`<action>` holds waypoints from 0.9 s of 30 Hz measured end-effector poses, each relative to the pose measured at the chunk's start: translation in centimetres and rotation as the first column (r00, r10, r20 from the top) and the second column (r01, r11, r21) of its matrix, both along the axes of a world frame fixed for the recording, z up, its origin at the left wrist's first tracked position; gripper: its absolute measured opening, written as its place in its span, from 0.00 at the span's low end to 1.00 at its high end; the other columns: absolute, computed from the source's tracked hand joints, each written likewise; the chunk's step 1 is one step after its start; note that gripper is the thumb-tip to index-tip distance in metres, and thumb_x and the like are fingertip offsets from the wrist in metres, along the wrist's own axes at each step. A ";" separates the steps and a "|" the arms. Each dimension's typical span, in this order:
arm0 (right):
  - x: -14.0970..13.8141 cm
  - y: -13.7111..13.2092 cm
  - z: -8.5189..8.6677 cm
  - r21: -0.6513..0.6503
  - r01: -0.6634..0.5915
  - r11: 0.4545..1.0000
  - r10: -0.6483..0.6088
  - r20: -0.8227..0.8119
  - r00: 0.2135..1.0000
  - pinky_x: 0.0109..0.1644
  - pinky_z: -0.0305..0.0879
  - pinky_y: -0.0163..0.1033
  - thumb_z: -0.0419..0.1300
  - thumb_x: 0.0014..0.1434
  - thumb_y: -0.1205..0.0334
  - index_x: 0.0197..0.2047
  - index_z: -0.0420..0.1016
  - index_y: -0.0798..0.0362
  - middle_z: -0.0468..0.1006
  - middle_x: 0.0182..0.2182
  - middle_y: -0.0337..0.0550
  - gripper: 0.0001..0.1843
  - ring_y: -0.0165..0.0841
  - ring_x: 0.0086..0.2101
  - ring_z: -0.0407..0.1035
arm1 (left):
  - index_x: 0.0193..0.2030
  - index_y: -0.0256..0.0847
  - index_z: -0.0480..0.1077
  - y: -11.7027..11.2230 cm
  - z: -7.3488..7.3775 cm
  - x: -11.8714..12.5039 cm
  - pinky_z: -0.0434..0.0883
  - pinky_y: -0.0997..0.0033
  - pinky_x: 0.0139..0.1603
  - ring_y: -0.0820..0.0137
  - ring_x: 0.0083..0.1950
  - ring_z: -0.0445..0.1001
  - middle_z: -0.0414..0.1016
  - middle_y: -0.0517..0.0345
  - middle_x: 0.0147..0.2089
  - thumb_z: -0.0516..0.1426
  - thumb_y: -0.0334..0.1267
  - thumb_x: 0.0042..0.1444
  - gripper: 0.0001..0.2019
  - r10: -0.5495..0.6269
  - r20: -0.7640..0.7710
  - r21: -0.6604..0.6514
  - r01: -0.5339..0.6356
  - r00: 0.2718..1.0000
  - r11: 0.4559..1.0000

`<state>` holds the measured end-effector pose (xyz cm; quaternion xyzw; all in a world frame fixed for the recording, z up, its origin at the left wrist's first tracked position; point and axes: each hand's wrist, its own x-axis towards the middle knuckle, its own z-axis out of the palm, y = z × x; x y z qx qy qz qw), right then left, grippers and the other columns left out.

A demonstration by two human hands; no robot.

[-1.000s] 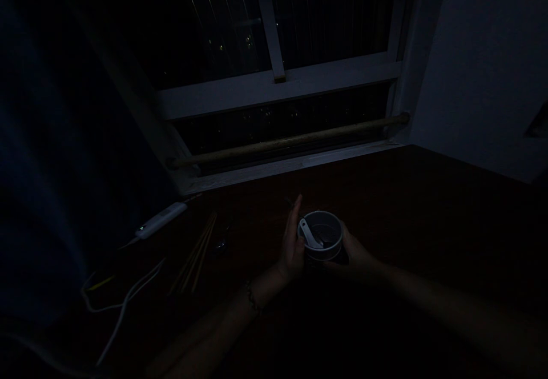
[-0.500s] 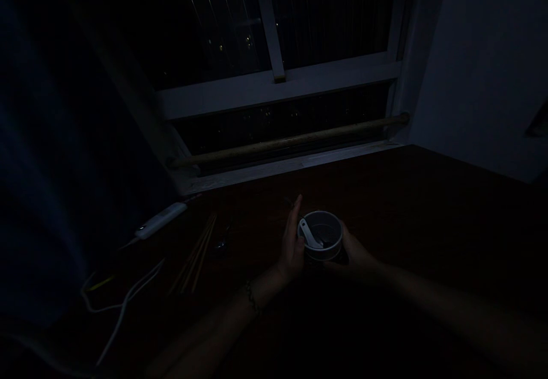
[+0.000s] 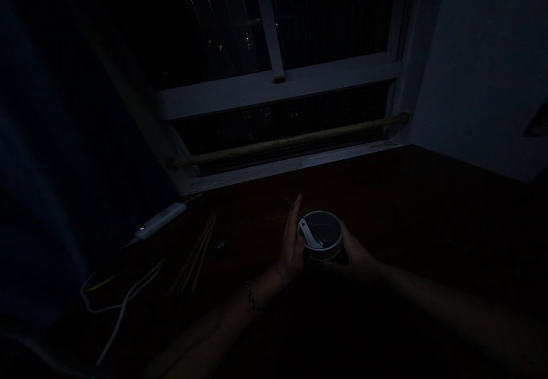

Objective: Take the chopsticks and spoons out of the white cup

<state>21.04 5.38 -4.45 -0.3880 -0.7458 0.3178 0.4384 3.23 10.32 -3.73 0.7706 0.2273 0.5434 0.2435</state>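
The scene is very dark. A small white bowl (image 3: 327, 225) stands on a dark wooden table (image 3: 428, 213), with a white spoon (image 3: 309, 234) leaning inside it. My left hand (image 3: 291, 241) rests against the bowl's left side, fingers stretched out and pointing up. My right hand (image 3: 354, 251) curls round the bowl's right side and grips it. A beaded bracelet sits on my left wrist.
To the left on the table lie several thin wooden sticks (image 3: 196, 253), a white power strip (image 3: 160, 220) and white cables (image 3: 124, 305). A window with a white frame (image 3: 278, 85) and a rail (image 3: 291, 139) runs along the table's far edge. A wall stands on the right.
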 end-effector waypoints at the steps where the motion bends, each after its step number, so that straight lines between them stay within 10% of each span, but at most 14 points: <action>1: 0.0 0.0 0.1 -0.005 0.002 1.000 -0.002 -0.004 1.000 0.62 0.57 0.51 0.65 0.51 0.52 0.64 0.45 0.60 0.57 0.60 0.63 0.47 0.45 0.60 0.56 | 0.70 0.43 0.44 0.0 0.0 0.0 0.49 0.50 0.71 0.57 0.71 0.49 0.44 0.50 0.72 0.40 0.59 0.61 0.35 -0.004 0.000 0.002 0.004 1.000 1.000; 27: -0.1 0.1 -0.1 -0.004 -0.008 1.000 0.008 -0.018 1.000 0.62 0.58 0.51 0.65 0.51 0.51 0.64 0.44 0.62 0.57 0.60 0.65 0.48 0.45 0.60 0.56 | 0.70 0.44 0.44 0.1 -0.3 -0.1 0.48 0.51 0.71 0.58 0.72 0.47 0.43 0.50 0.72 0.39 0.60 0.61 0.34 -0.016 0.002 0.000 0.016 1.000 1.000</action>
